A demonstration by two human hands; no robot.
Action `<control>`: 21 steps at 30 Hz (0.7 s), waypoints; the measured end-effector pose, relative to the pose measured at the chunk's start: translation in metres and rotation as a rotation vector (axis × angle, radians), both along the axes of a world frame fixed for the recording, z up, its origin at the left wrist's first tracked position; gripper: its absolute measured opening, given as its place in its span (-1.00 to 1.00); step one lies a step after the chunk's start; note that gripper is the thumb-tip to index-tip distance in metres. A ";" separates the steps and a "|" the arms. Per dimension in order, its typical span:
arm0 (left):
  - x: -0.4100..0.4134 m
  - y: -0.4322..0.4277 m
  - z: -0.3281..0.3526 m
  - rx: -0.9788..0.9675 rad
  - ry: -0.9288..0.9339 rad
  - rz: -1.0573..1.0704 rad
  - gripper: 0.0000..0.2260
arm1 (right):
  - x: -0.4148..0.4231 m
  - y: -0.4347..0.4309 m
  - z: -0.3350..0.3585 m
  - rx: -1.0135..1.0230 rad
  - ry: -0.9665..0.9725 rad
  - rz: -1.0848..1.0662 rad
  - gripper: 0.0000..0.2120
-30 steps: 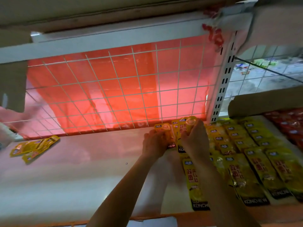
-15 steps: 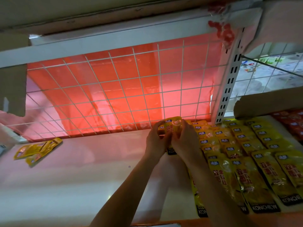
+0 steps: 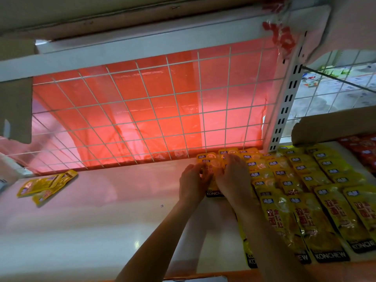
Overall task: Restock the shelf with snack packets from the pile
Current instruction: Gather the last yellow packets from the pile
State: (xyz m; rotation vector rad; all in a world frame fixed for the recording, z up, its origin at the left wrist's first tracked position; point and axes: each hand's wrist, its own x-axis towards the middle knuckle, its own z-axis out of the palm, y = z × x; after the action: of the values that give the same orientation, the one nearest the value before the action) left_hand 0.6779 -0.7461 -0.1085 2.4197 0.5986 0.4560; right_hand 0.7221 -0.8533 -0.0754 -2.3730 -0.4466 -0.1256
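Head camera view: both hands meet at the far middle of the white shelf (image 3: 101, 220), just in front of the wire grid back panel (image 3: 142, 110). Between them is a small stack of yellow snack packets (image 3: 212, 169), lying on the shelf with its black "KONCHEW" end towards the near side. The left hand (image 3: 193, 180) curls its fingers round the stack's left edge. The right hand (image 3: 234, 176) lies over the stack's right side with bent fingers gripping it. How many packets the stack holds cannot be told.

Just to the right of the hands, rows of yellow packets (image 3: 325, 210) overlap like tiles from the grid down to the near edge, filling the right part of the shelf. Well apart on the left, two loose yellow packets (image 3: 46, 185) lie flat and skewed, one partly over the other.

A red plastic sheet (image 3: 219, 123) glows behind the grid. A white slotted upright (image 3: 284, 110) stands at the grid's right end, and a cardboard flap (image 3: 333, 125) lies beyond it, above the far rows. Red packets (image 3: 362, 147) show at the far right.
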 end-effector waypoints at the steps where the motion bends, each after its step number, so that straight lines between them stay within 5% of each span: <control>1: 0.000 0.001 -0.002 0.021 0.010 0.006 -0.74 | 0.000 0.001 -0.001 -0.005 -0.003 0.001 -0.62; 21: -0.109 0.134 0.017 0.290 -0.001 0.213 -0.65 | -0.088 0.152 -0.001 -0.053 -0.054 0.343 -0.60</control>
State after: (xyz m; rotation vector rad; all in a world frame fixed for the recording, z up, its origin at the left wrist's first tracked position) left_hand 0.5690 -0.6122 -0.0918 2.6380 0.8445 0.6731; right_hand 0.6342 -0.7016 -0.0764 -2.3101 -0.8832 -0.0198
